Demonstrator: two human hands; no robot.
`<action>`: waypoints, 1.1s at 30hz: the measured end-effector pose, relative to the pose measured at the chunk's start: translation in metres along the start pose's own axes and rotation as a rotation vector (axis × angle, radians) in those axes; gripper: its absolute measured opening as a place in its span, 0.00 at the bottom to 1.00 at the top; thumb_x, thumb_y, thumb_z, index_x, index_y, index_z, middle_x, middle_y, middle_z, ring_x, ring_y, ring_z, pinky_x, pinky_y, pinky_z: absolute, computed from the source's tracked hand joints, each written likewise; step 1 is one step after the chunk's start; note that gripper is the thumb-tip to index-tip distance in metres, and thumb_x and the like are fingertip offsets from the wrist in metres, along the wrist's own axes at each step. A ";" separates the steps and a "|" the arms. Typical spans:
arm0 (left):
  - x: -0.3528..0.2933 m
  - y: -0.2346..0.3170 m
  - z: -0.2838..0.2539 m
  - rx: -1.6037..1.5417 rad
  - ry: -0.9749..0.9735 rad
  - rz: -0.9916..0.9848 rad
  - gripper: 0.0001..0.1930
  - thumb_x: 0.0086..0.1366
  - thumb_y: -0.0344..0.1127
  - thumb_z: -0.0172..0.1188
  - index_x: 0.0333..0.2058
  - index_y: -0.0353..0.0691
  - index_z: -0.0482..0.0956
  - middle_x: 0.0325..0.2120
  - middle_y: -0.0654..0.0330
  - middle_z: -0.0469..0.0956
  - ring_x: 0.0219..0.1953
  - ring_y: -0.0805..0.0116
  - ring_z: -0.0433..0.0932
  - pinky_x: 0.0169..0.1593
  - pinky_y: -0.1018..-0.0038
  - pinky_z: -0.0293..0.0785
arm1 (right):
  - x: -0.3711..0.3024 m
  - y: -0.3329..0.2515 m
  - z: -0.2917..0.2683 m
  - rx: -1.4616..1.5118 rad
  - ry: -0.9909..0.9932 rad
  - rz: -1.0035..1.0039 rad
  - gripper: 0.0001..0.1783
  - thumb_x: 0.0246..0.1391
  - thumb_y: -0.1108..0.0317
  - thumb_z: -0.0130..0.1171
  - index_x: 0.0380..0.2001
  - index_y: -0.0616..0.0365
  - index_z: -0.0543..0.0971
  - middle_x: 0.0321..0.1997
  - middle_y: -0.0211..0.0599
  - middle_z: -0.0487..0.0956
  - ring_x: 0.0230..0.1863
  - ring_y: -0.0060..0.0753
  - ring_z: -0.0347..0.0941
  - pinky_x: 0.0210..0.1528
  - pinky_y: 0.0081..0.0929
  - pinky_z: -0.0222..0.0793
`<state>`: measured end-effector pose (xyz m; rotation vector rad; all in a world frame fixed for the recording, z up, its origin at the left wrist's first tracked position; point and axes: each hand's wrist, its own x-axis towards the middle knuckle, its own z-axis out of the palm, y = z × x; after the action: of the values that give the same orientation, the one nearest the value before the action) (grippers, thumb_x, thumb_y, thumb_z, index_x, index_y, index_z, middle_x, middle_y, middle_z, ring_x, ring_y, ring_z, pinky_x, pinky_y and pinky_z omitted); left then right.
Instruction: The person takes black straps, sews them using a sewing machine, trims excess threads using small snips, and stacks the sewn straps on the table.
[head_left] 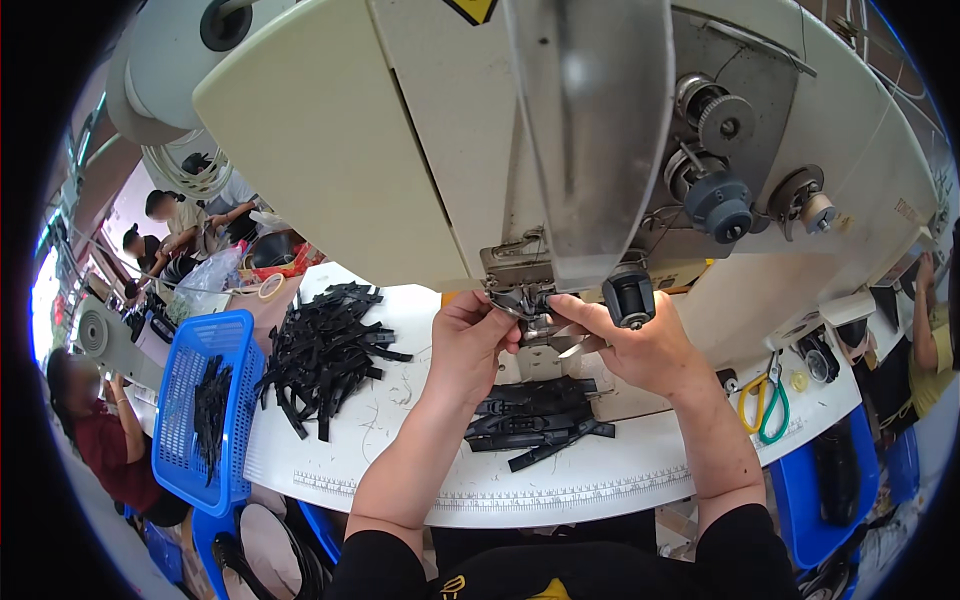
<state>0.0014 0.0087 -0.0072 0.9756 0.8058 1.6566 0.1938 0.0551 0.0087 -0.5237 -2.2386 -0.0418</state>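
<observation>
**A:** From my seat the big cream-coloured industrial sewing machine (400,130) fills the far half of the view, its head hanging over the white tabletop (420,480) so the needle area sits right above both hands.

**B:** And the piles?

**A:** A loose heap of black strap pieces (325,355) lies to the left, within easy reach, I'd judge as the supply. Further left, off the tabletop edge, a blue plastic basket (200,400) holds a few more. A smaller bundle of black straps (540,425) lies near, between the forearms, just under the work.

**B:** The hands?

**A:** The left hand (468,340) has its grip pinched narrow at the metal presser foot (525,305), fingertips on something small there; I can't make out what. The right hand (640,345) meets it from the right, grip closed on a slim silver metal tool (575,343), under the black knob (628,297). Both wrists are raised to work at the needle.

**B:** Anything else?

**A:** Green- and yellow-handled scissors (765,405) lie at the right.
</observation>
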 end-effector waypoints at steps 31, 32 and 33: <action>-0.107 0.008 0.023 0.185 -0.151 -0.022 0.12 0.62 0.28 0.54 0.44 0.31 0.73 0.36 0.59 0.77 0.37 0.76 0.75 0.41 0.80 0.74 | -0.030 -0.116 -0.039 0.119 0.005 0.084 0.20 0.32 0.80 0.58 0.36 0.59 0.77 0.27 0.36 0.72 0.24 0.34 0.72 0.25 0.26 0.67; -0.114 0.014 0.025 0.110 -0.153 -0.127 0.11 0.60 0.27 0.56 0.41 0.30 0.74 0.36 0.59 0.76 0.38 0.74 0.75 0.44 0.79 0.72 | -0.031 -0.118 -0.039 0.102 0.074 0.062 0.16 0.35 0.78 0.59 0.33 0.58 0.77 0.28 0.35 0.73 0.24 0.34 0.72 0.24 0.27 0.67; -0.119 0.015 0.020 0.111 -0.150 -0.127 0.11 0.60 0.27 0.56 0.41 0.30 0.74 0.36 0.59 0.76 0.38 0.74 0.75 0.44 0.79 0.72 | -0.030 -0.122 -0.042 0.104 0.074 0.062 0.16 0.35 0.78 0.59 0.33 0.58 0.77 0.28 0.35 0.73 0.24 0.34 0.72 0.24 0.27 0.67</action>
<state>0.0329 -0.1083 -0.0110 1.0897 0.8471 1.4246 0.1949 -0.0753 0.0322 -0.5261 -2.1389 0.0856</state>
